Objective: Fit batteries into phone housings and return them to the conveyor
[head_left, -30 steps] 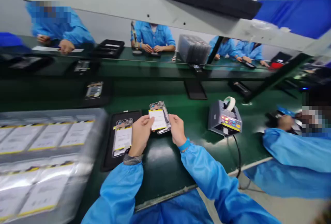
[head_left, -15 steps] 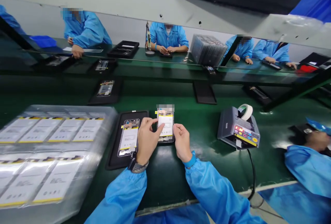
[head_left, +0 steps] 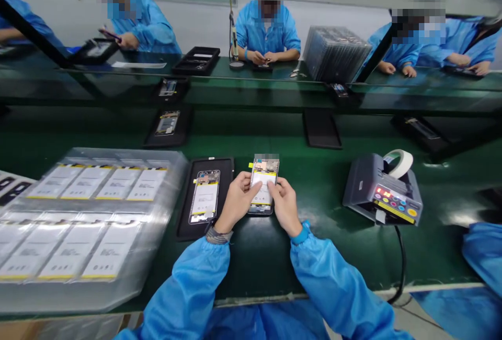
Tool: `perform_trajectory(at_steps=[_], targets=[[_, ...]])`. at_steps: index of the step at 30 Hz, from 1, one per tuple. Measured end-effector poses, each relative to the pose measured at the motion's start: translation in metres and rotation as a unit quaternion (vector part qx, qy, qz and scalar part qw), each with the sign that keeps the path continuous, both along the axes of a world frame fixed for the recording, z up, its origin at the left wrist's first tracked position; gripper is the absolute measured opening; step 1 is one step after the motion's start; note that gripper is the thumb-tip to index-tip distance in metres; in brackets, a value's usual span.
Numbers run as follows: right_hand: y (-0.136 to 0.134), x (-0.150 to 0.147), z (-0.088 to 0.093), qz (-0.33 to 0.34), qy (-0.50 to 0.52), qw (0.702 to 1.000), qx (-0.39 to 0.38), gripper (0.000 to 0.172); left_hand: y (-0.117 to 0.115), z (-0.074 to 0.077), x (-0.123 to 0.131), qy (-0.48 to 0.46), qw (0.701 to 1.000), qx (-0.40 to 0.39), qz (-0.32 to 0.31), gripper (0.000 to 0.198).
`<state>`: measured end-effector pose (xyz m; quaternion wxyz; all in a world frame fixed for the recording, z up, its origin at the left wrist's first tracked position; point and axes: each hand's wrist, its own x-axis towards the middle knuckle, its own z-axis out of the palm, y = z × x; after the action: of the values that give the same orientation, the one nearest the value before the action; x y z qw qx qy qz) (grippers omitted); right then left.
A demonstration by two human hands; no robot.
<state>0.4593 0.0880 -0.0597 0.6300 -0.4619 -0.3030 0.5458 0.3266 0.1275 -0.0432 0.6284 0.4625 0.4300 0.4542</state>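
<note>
An opened phone with a white battery seated in it lies between my hands, just above or on the green bench. My left hand grips its left edge, thumb pressed on the battery's face. On the opposite edge my right hand does the same, its thumb also on the battery. A yellow tab sticks out at the phone's upper left. Beside my left hand, a second opened phone with a battery rests in a black tray.
At left is a clear plastic tray of several white batteries. A grey tape dispenser with a tape roll stands at right, its cable hanging off the edge. Farther back lie a black tray and another opened phone. Co-workers sit opposite.
My right hand has gone from a pinch beside the phone to holding its right edge, thumb on the battery. My left thumb stays on the battery. The camera view has shifted.
</note>
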Motion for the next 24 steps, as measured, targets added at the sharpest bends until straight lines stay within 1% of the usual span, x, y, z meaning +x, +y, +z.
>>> perform_trajectory(at_steps=[3,7,11,16,20,24], targets=[[-0.002,0.002,0.001,0.026,-0.018,0.999,0.003,0.053,-0.003,0.0,0.003,0.01,1.0,-0.013,0.004,0.049],[-0.008,-0.004,-0.003,0.033,-0.042,0.999,0.011,0.05,-0.006,0.0,0.005,0.047,0.999,-0.018,0.015,0.049],[-0.008,-0.001,-0.005,0.031,-0.076,0.997,0.015,0.044,-0.012,0.002,0.009,0.082,0.996,0.017,0.021,0.047],[-0.006,0.01,0.002,0.002,-0.129,0.99,0.055,0.035,-0.019,0.002,0.016,0.112,0.991,0.066,0.022,0.041],[-0.007,0.012,0.008,0.011,-0.136,0.988,0.069,0.031,-0.021,0.004,0.016,0.124,0.988,0.084,0.029,0.041],[-0.008,0.013,0.012,0.017,-0.136,0.988,0.075,0.032,-0.02,0.005,0.014,0.132,0.986,0.101,0.031,0.038]])
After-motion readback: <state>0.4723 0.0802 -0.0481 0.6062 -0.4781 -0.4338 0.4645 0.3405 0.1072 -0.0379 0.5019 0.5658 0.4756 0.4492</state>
